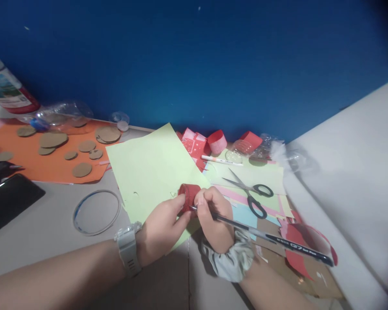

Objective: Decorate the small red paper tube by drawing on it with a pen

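Observation:
My left hand [163, 226], below a light watch, grips a short red paper tube [191, 194] from its left side, thumb and fingers closed on it. In my right hand [215, 217] is a black gel pen [268, 236], its tip against the tube's near side and its long barrel slanting down to the right. A grey scrunchie circles the right wrist. Both hands are over the lower edge of a pale green sheet of paper [148, 159], which bears a few small dark marks.
Scissors [250, 189] lie spread on coloured papers at right. Red paper rings [217, 142] and a white marker [221, 160] sit behind. Cardboard discs [82, 169] rest on orange paper [61, 172] at left, near a phone [14, 204] and a tape-like ring [97, 233]. A blue wall [187, 64] stands behind.

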### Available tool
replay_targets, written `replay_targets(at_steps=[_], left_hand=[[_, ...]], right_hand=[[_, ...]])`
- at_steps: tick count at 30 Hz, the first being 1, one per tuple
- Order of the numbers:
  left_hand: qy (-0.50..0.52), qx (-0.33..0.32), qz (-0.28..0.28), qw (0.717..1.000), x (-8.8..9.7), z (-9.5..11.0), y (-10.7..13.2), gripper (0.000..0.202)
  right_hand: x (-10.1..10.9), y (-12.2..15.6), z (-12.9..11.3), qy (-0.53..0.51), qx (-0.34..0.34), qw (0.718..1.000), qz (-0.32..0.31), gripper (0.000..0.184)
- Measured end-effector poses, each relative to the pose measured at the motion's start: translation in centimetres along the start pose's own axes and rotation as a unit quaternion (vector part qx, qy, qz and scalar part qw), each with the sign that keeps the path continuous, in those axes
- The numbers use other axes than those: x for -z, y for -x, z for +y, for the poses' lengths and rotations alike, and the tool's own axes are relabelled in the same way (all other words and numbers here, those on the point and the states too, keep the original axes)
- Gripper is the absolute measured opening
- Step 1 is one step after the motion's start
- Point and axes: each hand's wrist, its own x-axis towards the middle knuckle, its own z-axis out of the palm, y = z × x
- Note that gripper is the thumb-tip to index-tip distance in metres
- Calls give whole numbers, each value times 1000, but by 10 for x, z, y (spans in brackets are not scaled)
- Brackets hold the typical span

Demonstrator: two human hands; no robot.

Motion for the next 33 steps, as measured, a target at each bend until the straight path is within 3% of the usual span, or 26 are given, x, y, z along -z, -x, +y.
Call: replay_targets(at_steps=[15, 21, 25, 30, 33], left_hand=[[3, -3, 7, 1000, 1, 2, 1, 10], [-11, -9, 9, 1000, 0, -1, 1, 11], [-4, -17, 13, 1000, 0, -1, 1, 11], [3, -22, 20, 1000, 1, 1, 1, 17], [6, -26, 23, 999, 1, 1, 1, 17]], right_hand=[[0, 0, -2, 3, -8, 1000, 11, 18], [1, 0, -2, 19, 0, 1000, -18, 21], [0, 0, -1, 12, -11, 1000, 13, 18], [2, 0, -1, 19, -1, 999, -27, 22], [2, 0, -2, 13, -8, 1000, -11, 19]])
